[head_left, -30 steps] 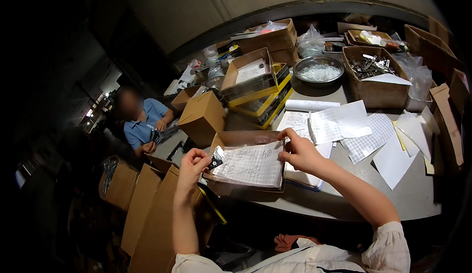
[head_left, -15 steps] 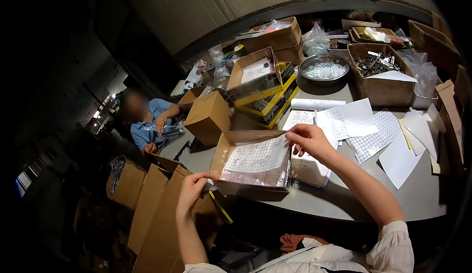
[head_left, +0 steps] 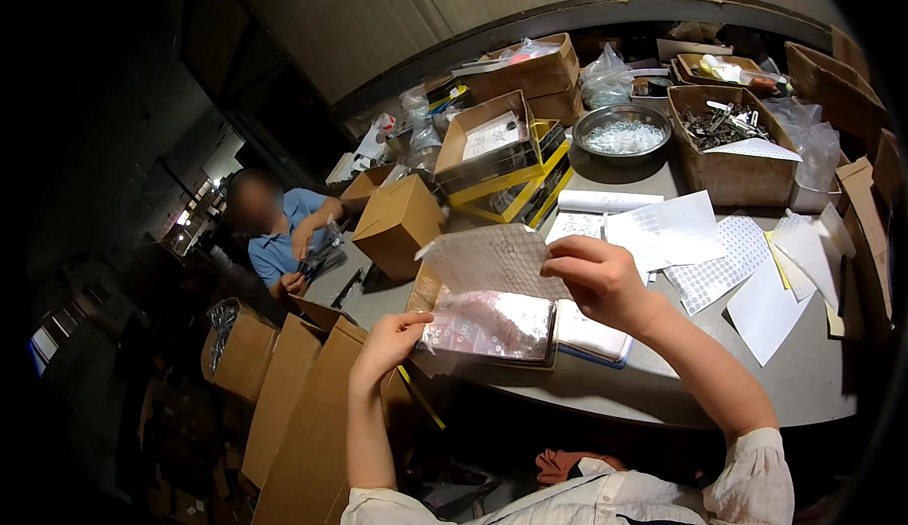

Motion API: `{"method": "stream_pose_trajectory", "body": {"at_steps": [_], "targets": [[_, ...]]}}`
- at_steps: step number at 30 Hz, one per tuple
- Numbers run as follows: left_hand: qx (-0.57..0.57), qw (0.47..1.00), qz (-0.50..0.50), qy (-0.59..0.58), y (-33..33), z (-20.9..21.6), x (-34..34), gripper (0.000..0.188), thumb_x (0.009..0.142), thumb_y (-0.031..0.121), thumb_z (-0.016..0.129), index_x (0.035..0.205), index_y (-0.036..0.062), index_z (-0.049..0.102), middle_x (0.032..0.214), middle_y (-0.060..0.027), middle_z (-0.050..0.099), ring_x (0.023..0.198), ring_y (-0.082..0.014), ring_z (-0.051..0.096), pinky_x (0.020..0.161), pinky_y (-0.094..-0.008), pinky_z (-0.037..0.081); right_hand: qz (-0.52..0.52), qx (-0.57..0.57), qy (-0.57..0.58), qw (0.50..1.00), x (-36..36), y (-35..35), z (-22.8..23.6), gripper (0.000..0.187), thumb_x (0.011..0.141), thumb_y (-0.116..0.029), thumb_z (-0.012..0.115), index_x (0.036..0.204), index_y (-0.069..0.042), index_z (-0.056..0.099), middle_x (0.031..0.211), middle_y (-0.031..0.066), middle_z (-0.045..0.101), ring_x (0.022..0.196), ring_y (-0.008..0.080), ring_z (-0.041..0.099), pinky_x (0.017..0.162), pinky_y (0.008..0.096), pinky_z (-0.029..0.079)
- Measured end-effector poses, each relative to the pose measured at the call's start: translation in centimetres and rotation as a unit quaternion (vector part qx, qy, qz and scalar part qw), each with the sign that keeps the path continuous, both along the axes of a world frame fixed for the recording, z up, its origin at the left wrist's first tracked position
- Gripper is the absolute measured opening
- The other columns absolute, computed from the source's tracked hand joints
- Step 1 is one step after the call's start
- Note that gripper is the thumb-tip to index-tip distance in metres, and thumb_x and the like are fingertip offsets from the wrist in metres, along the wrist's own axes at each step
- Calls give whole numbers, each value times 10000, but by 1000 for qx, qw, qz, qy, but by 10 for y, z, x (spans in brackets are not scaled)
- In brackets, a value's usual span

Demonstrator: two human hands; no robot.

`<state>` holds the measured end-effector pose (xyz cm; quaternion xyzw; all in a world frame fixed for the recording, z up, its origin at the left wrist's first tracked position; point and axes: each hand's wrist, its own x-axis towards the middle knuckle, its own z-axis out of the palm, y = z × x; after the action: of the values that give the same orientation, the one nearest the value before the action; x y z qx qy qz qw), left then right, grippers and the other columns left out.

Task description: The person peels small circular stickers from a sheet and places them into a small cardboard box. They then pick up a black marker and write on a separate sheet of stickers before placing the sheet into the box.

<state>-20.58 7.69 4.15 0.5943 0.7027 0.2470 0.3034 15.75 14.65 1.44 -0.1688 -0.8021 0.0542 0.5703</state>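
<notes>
My right hand (head_left: pixel 596 274) pinches the right edge of a thin white sheet (head_left: pixel 497 258) printed with a fine grid and some handwriting. The sheet is raised, bowed and tilted over a shallow open cardboard box (head_left: pixel 426 290). Inside the box lie clear plastic bags (head_left: pixel 492 326) with small pale round pieces in them. At the box's near left corner my left hand (head_left: pixel 390 341) is closed, its thumb and fingertips on clear plastic (head_left: pixel 433 362) that hangs below them; what else it holds is hidden.
Right of the box lie a notepad (head_left: pixel 596 331) and dotted sticker sheets (head_left: pixel 733 255). Behind stand a metal bowl (head_left: pixel 622 134) of small clear pieces, a carton (head_left: pixel 742 170) of dark metal parts and stacked boxes (head_left: pixel 487 161). A co-worker in a blue shirt (head_left: pixel 270 258) sits at the left.
The printed sheet has been lifted from the box by my right hand, uncovering the bags. My left hand has moved right and up to the box's near left corner.
</notes>
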Motion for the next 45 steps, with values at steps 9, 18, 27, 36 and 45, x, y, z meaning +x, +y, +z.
{"method": "stream_pose_trajectory", "body": {"at_steps": [9,18,27,36,45], "targets": [[87,987,69,-116,-16,6,-14,190,974,137,621,1076,4,712,699,-2,645,534,-67,547,458,-238,399,184,-479,155,844,-17,13,-30,254,858,12,597,1054,84,741,940,154,763,724,228,743,673,347,599],[147,987,60,-21,-6,-5,-22,182,994,198,717,1025,19,699,729,40,624,589,-28,517,518,-225,408,8,-400,-161,902,-25,2,-36,309,980,-166,676,1261,-55,740,1066,142,767,757,231,744,660,366,571],[70,997,-34,7,33,-9,45,232,985,211,742,1112,21,701,853,-14,678,766,-82,615,656,-257,491,-184,-186,-189,946,-15,-20,0,321,965,-148,665,1280,-104,616,963,100,672,774,312,700,658,427,568],[320,898,-251,-167,-58,80,148,207,933,105,739,1084,-37,740,1112,-168,740,1034,-280,682,941,-378,523,69,-136,15,988,42,-90,94,313,882,-55,709,1190,-1,707,968,157,714,821,321,733,720,380,590],[415,680,-569,-204,-61,128,234,359,939,446,787,969,91,748,971,-47,745,824,-211,677,751,-334,523,184,23,-89,979,137,-180,147,148,1040,-220,655,1093,-88,695,921,159,716,743,236,712,537,308,569]]}}
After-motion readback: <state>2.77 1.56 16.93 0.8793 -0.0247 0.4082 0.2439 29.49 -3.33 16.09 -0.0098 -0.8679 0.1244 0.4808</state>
